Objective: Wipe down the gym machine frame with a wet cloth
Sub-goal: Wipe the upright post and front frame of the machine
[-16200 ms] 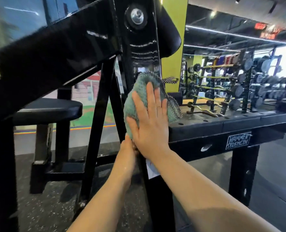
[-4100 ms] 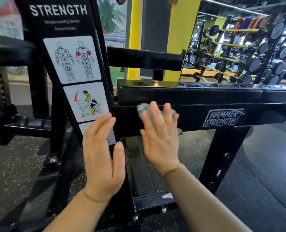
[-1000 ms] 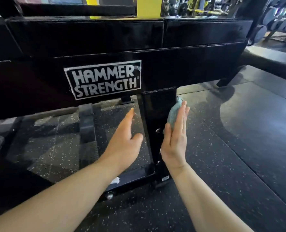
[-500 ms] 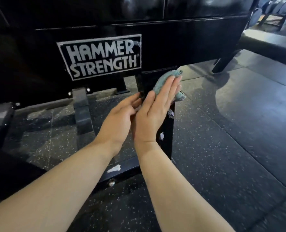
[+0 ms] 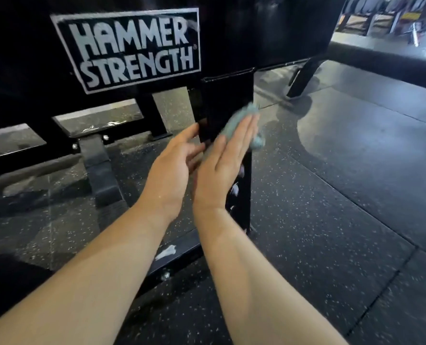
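cloth (image 5: pixel 242 118) apparently against upright (image 5: pixel 228 95), label (image 5: pixel 132 48) above-left

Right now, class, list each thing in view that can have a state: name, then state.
cloth: bunched, pressed against the upright post.
right hand: fingers straight, pressing the cloth.
left hand: fingers relaxed, holds nothing, beside the post's left edge.
upright post: standing, glossy.
Hammer Strength label: stuck flat on the beam, readable.

Right hand (image 5: pixel 222 168) flat, pressing teal cloth (image 5: pixel 242 120) against black upright post (image 5: pixel 228 95), left hand (image 5: pixel 174 165) open beside it, Hammer Strength plate (image 5: pixel 132 48) above, speckled floor (image 5: pixel 331 195).
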